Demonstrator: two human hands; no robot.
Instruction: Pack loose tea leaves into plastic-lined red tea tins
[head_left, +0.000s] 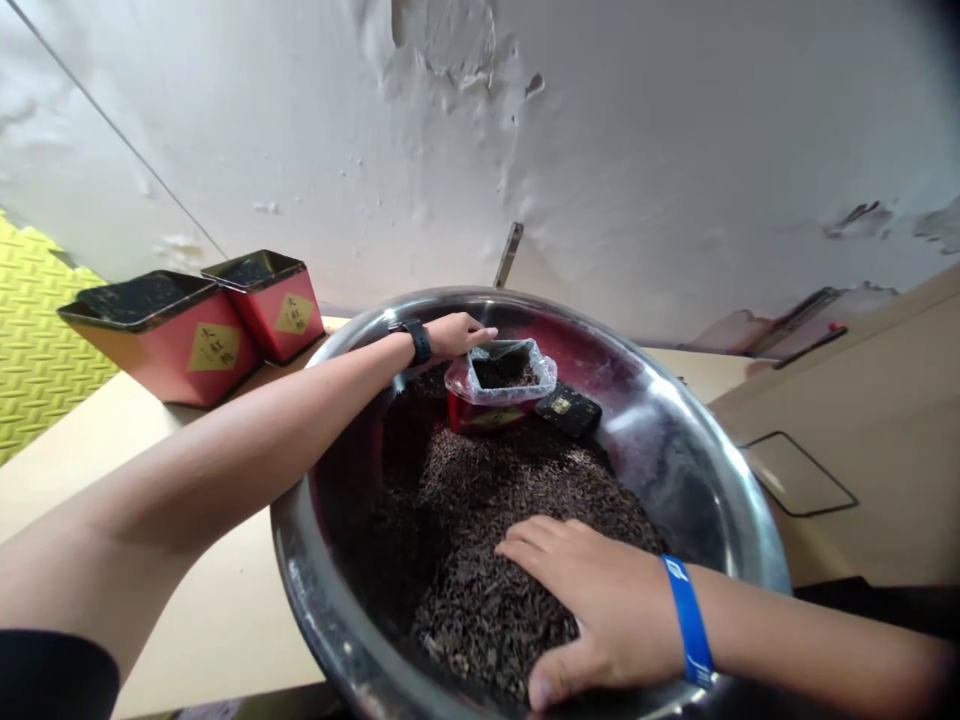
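A large steel basin (720, 440) holds a heap of dark loose tea leaves (517, 500). A red tin lined with a clear plastic bag (499, 385) stands in the leaves at the far side, partly filled with tea. My left hand (456, 334), with a black watch on the wrist, reaches over the rim and touches the bag's far left edge. My right hand (592, 600), with a blue wristband, lies palm down with fingers spread on the tea at the near side. A black lid (568, 410) rests on the leaves right of the tin.
Two open red tins (195, 335) with yellow diamond labels stand on the tan table (187, 600) at the left, both filled with dark tea. A peeling white wall (600, 150) rises just behind the basin. Yellow foam matting (34, 340) shows at far left.
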